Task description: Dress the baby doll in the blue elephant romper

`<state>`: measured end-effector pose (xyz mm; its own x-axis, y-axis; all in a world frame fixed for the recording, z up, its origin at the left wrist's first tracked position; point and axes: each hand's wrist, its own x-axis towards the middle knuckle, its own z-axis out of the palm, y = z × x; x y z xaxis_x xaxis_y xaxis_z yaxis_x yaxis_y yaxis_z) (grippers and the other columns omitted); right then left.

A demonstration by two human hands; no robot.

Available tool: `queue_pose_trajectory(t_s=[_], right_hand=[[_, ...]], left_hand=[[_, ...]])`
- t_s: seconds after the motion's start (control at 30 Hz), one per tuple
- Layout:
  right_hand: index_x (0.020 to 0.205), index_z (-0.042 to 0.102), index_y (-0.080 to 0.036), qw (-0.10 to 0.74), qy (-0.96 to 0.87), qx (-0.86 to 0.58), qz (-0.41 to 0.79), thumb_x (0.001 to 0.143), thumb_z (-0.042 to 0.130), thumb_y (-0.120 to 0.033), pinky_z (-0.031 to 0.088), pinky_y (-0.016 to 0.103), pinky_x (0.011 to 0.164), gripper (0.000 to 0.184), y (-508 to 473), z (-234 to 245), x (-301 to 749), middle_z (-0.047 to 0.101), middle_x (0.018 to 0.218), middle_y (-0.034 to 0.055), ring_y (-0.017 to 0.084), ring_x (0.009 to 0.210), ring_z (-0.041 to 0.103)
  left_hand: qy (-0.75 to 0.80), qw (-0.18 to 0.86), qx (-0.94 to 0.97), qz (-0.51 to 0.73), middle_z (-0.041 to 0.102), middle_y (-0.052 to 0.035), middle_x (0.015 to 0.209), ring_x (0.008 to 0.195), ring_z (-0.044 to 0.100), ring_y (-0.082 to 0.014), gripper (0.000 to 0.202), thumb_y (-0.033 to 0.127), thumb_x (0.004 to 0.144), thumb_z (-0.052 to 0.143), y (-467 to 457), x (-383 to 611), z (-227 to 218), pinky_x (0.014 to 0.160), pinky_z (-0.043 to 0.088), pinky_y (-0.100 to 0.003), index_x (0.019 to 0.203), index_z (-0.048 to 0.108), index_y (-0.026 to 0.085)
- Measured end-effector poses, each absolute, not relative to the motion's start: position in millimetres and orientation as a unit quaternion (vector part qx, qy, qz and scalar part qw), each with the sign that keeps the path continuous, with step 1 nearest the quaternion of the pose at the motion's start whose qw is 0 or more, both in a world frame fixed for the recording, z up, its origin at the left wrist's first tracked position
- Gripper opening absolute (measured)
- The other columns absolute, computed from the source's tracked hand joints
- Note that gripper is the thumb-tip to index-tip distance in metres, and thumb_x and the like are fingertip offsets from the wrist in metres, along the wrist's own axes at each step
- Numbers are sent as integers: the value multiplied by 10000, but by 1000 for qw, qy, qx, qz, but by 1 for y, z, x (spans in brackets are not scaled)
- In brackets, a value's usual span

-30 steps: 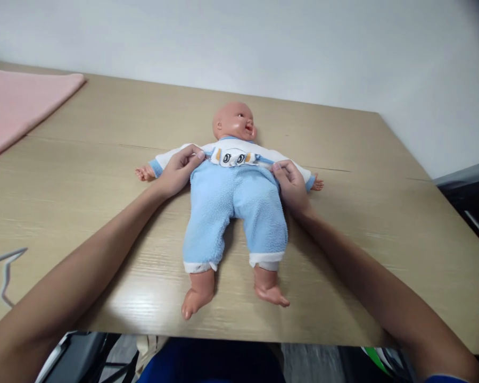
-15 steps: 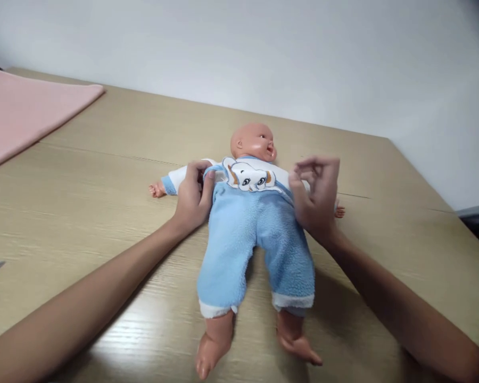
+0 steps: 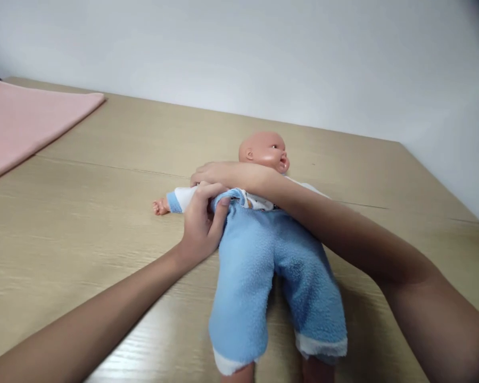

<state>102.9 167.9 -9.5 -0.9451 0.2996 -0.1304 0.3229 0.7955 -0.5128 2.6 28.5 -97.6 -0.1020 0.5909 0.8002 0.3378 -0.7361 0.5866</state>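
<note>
The doll [image 3: 265, 151] lies face up on the tabletop [image 3: 104, 223] in blue trousers [image 3: 263, 266]. The right hand [image 3: 219, 173] has crossed over the doll's chest, hiding most of the elephant patch [image 3: 252, 201], so both hands now meet at one side. I cannot tell whether it grips anything. The left hand [image 3: 201, 223] pinches the trousers' top edge there. No writing is readable.

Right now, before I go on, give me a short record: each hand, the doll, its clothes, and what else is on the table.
Left hand: grip pinched on the waistband of the light blue fleece trousers
Right hand: reached across the chest of the plastic baby doll; grip hidden
Doll pose: on its back, head away from the camera
Surface: pale wooden table
Also there: flat pink cloth, far left
</note>
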Motion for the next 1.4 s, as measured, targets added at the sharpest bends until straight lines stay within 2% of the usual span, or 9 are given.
queue_pose_trajectory(t_s=[0.07, 0.2, 0.33, 0.57, 0.67, 0.83, 1.03, 1.23, 1.4], right_hand=[[881, 755, -233, 42, 945, 140, -292, 947, 682, -47, 561, 345, 1062, 210, 166, -10, 108, 828, 1081, 13, 220, 1098, 749], [1236, 730, -195, 14, 945, 116, -305, 1000, 745, -170, 541, 331, 1116, 237, 161, -2, 137, 763, 1369, 89, 240, 1296, 689], [1278, 696, -171, -43, 940, 118, -316, 1022, 683, -181, 528, 372, 1105, 256, 158, -3, 156, 752, 1310, 103, 250, 1247, 678], [1253, 590, -193, -83, 901, 105, -413, 953, 574, -128, 502, 339, 912, 308, 165, -8, 167, 664, 1145, 37, 203, 1024, 625], [1255, 559, -216, -116, 898, 101, -412, 922, 537, -127, 493, 354, 931, 345, 172, -3, 175, 651, 1158, 34, 211, 1034, 609], [1244, 549, -237, -126, 893, 121, -415, 904, 551, -136, 502, 388, 1018, 355, 175, 9, 185, 660, 1230, 57, 239, 1126, 615], [1212, 542, -235, -95, 887, 139, -429, 840, 571, -182, 512, 366, 943, 378, 177, 11, 188, 664, 1245, 66, 228, 1072, 616], [1201, 570, -233, -67, 896, 132, -419, 787, 589, -150, 515, 358, 979, 423, 178, 23, 200, 690, 1250, 56, 232, 1121, 640], [1186, 582, -219, -64, 890, 133, -432, 781, 599, -113, 522, 387, 1040, 419, 179, 30, 211, 684, 1249, 66, 245, 1169, 653]], left_hand=[[349, 96, 668, 650, 737, -26, 1075, 934, 671, -186, 110, 217, 1166, 626, 27, 2, -97, 849, 543, -339, 1264, 647, 262], [337, 6, 726, 599, 742, -31, 1037, 911, 689, -203, 175, 173, 1108, 656, 22, -3, -94, 873, 509, -386, 1267, 664, 246], [319, -128, 768, 540, 752, -26, 948, 824, 662, -206, 166, 149, 1036, 702, 14, -10, -82, 825, 480, -396, 1179, 705, 233], [354, -148, 777, 498, 754, 28, 783, 740, 611, -226, 77, 269, 1086, 642, 4, -10, -67, 830, 407, -469, 1159, 669, 267], [327, -175, 788, 491, 743, 54, 729, 702, 602, -232, 95, 350, 1119, 638, -2, -14, -72, 853, 400, -491, 1137, 725, 315], [316, -122, 795, 503, 714, 51, 693, 650, 589, -245, 60, 478, 1072, 770, -3, -26, -72, 860, 451, -510, 1089, 785, 423], [295, -118, 742, 591, 657, 38, 656, 600, 567, -194, 210, 369, 1117, 635, 5, -15, -69, 691, 366, -464, 942, 709, 278], [324, -31, 698, 638, 709, 23, 780, 632, 593, -200, 74, 346, 1092, 665, -3, -3, -81, 701, 446, -476, 1124, 725, 315], [316, 74, 665, 673, 736, -15, 876, 733, 632, -218, 147, 238, 1081, 704, -7, 4, -79, 741, 484, -498, 1216, 723, 293]])
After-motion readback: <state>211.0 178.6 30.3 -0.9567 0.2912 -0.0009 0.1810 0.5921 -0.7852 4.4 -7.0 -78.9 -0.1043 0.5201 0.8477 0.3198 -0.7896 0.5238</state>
